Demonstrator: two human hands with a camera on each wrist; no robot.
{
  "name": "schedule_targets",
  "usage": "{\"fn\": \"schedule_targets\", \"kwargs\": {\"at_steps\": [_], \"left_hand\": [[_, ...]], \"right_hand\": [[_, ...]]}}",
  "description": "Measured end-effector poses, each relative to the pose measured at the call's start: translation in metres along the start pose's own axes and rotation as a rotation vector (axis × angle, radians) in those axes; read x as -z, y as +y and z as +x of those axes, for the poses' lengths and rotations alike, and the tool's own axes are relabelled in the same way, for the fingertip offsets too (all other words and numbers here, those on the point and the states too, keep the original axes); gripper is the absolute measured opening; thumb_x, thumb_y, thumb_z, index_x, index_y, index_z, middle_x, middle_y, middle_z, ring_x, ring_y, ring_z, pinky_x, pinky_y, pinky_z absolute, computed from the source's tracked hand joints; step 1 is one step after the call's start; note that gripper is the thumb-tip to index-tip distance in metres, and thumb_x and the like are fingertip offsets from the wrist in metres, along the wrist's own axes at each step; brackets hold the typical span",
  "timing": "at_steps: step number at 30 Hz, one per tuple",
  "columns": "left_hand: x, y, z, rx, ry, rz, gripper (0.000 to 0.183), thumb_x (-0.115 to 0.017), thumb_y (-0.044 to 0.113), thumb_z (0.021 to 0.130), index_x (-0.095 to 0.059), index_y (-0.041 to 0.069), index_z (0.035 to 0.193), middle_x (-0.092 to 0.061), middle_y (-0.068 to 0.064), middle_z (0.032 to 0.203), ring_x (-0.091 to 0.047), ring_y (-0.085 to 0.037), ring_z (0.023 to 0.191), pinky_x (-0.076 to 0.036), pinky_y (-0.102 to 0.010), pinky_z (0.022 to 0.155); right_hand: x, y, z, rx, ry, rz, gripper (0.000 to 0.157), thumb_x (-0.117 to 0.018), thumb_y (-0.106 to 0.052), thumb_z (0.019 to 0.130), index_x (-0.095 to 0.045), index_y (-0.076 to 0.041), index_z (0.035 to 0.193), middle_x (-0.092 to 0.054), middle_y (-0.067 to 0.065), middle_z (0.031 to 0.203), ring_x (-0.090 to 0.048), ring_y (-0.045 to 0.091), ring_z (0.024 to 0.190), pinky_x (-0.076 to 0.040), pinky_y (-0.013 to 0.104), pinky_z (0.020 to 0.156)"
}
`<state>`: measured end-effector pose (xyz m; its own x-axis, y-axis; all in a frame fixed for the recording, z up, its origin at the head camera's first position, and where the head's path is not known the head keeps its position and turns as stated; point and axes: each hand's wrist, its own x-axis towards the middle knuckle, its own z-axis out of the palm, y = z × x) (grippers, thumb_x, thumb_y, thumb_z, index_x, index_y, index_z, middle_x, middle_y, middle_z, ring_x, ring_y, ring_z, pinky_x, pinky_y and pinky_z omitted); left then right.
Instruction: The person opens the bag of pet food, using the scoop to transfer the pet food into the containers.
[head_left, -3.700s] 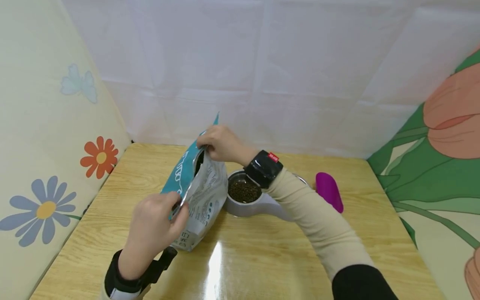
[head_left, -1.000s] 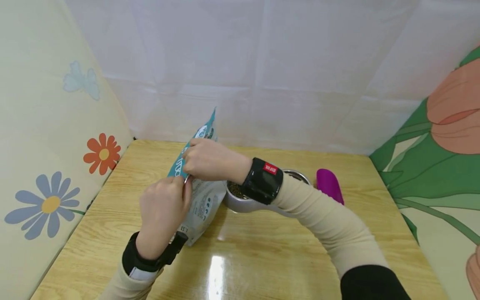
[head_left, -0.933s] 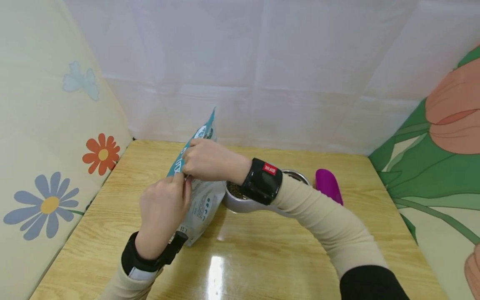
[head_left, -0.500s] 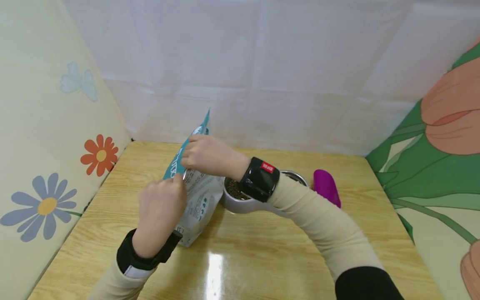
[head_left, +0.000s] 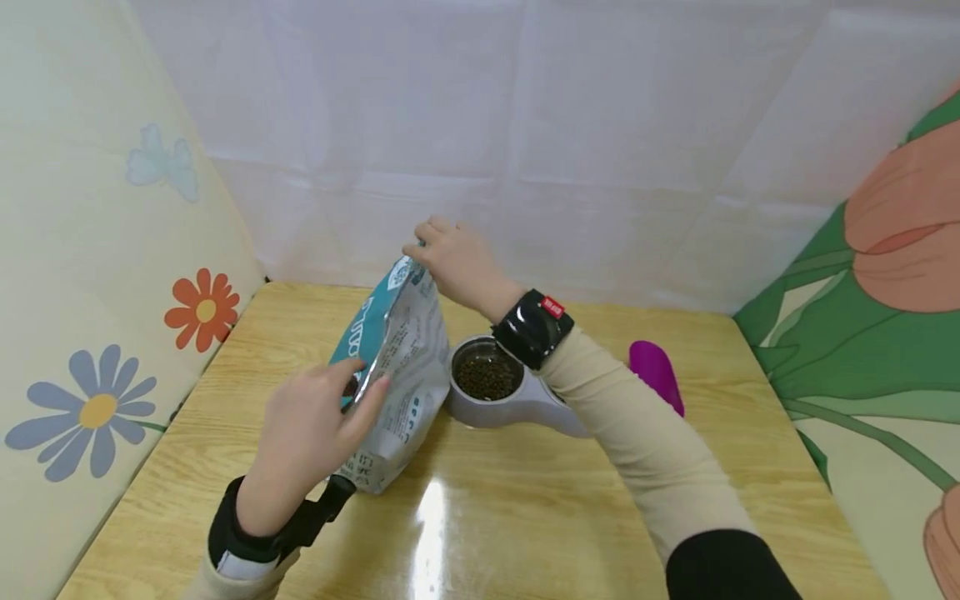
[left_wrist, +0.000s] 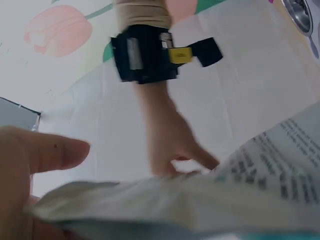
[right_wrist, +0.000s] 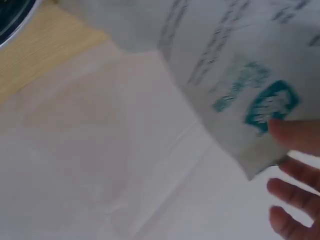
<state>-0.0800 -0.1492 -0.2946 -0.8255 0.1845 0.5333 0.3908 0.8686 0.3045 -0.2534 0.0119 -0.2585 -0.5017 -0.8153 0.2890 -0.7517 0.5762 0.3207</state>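
Note:
A teal and silver pet food bag (head_left: 408, 358) stands on the left part of the table, its top edge slanting up toward the back. My right hand (head_left: 461, 262) pinches the bag's far top corner; in the right wrist view the thumb (right_wrist: 295, 135) lies on the printed face, with a finger behind the corner. At the near end of the top edge, my left hand (head_left: 307, 429) has thumb and fingers spread on either side of the bag. The left thumb (left_wrist: 60, 152) stands apart from the bag's edge in the left wrist view.
Right beside the bag sits a grey double pet bowl (head_left: 517, 408) with brown kibble (head_left: 487, 377) in its left metal dish; my right forearm hides most of the other dish. A magenta curved object (head_left: 654, 375) lies farther right on the wooden table (head_left: 525, 517).
My hands have come apart from the middle of the bag's top edge: the right moved up and back to the far corner, the left moved nearer and spread its fingers. The left dish shows again.

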Motion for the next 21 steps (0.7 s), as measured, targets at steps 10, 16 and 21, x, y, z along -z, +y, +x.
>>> {"fn": "schedule_targets", "kwargs": {"at_steps": [10,16,21], "left_hand": [[-0.005,-0.001,-0.011,-0.119,0.087,-0.001,0.033,-0.06,0.006,0.074,-0.036,0.014,0.053,-0.03,0.006,0.05,-0.025,-0.006,0.043,-0.019,-0.02,0.038],[-0.016,0.006,-0.009,-0.174,0.198,0.064,0.027,-0.05,0.009,0.076,-0.036,0.011,0.052,-0.03,0.003,0.049,-0.026,-0.011,0.041,-0.018,-0.022,0.037],[-0.021,0.008,-0.006,-0.191,0.255,0.162,0.02,-0.053,0.005,0.071,-0.042,0.005,0.054,-0.032,-0.001,0.048,-0.027,-0.014,0.04,-0.02,-0.024,0.036]], "right_hand": [[-0.012,0.017,0.018,0.121,0.017,-0.257,0.016,-0.053,-0.01,0.09,-0.069,-0.012,0.088,-0.066,0.001,0.083,-0.058,0.013,0.068,-0.04,0.024,0.064],[-0.01,0.018,0.034,0.165,0.037,-0.203,0.024,-0.05,-0.007,0.092,-0.065,-0.011,0.074,-0.055,-0.001,0.06,-0.032,0.011,0.052,-0.031,0.026,0.061],[-0.007,0.014,0.049,0.095,-0.022,-0.135,0.024,-0.049,-0.009,0.093,-0.065,-0.012,0.076,-0.05,-0.003,0.061,-0.03,0.011,0.056,-0.03,0.026,0.063]]}}
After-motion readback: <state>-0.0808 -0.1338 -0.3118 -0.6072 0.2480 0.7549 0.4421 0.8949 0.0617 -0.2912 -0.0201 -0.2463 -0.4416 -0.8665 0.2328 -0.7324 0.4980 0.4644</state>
